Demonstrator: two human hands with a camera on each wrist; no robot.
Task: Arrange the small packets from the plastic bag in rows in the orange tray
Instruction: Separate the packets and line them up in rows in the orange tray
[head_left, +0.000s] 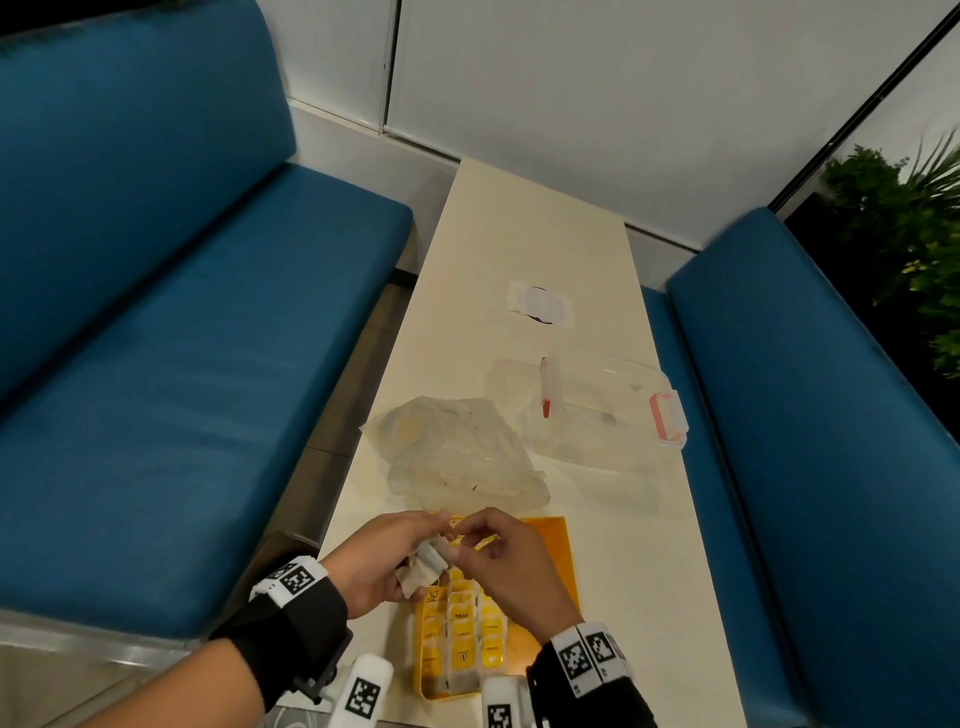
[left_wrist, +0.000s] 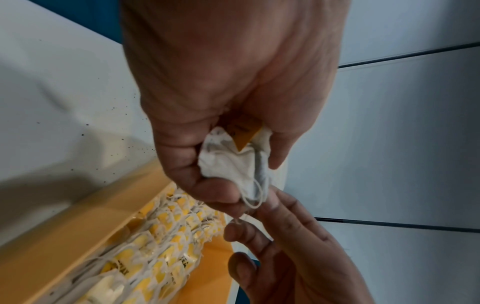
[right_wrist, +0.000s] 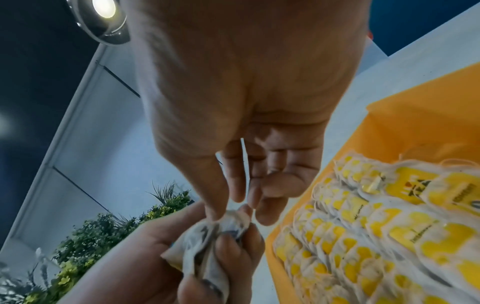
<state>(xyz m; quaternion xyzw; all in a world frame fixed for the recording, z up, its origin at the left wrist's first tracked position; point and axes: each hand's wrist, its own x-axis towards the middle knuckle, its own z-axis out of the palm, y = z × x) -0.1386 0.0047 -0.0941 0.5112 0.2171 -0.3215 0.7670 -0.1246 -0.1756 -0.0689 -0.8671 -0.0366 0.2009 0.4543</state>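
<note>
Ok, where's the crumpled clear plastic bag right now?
In the head view the crumpled clear plastic bag lies on the cream table, just beyond the orange tray and the hands, left of the clear lidded container.

We see a long cream table (head_left: 524, 249) running away from us between two benches. A blue upholstered bench (head_left: 156, 322) stands on the left, with a tall padded back, and a second blue bench (head_left: 810, 395) lines the right side. Behind them rises a white panelled wall (head_left: 597, 78), split by thin dark seams. Green plants (head_left: 914, 228) fill the dark corner at upper right. In the right wrist view, we see a round ceiling lamp (right_wrist: 103, 18) glowing overhead.
</note>
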